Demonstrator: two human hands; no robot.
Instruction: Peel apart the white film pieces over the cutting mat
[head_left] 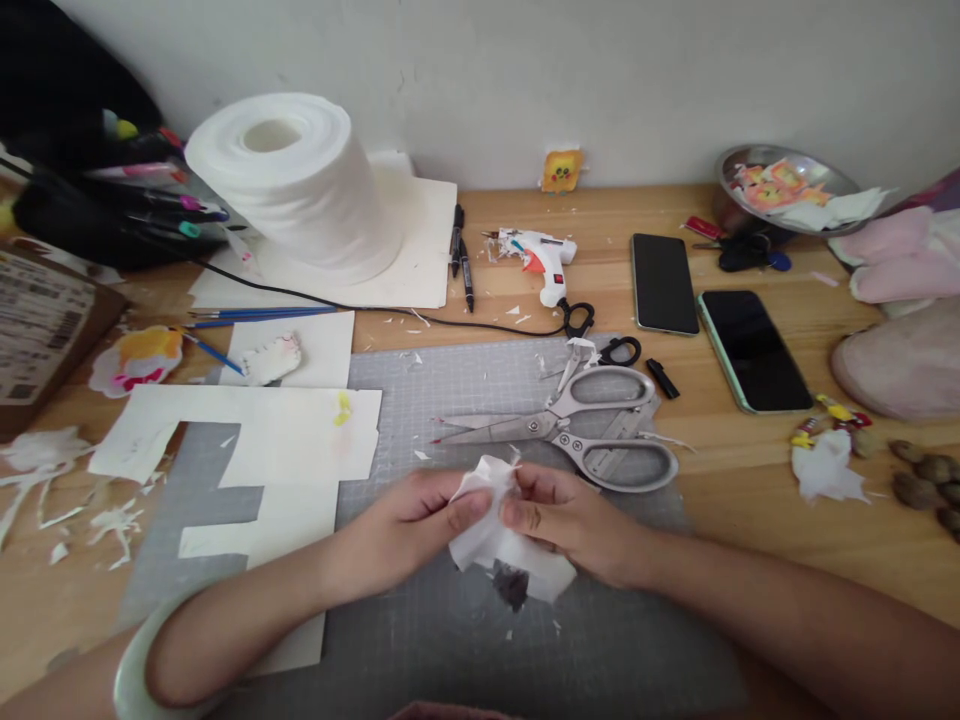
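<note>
Both hands meet over the grey cutting mat (420, 640) and pinch a crumpled white tissue (480, 540). My left hand (427, 510) grips its left side, thumb on top. From the right, my right hand (562, 515) has thumb and fingers closed on the same tissue. Whether anything is wrapped inside it cannot be seen. Just below the tissue is a dark patch (511, 588) on the mat. Beyond the hands lie large grey scissors (555, 430), blades pointing left and slightly parted.
A large tissue roll (300, 190) stands on white sheets at the back left. Cut white paper (300, 430) covers the mat's left part. Behind the scissors lies a white glue gun (544, 260) with a black cord. Two phones (754, 350) and a metal bowl (787, 180) are at right.
</note>
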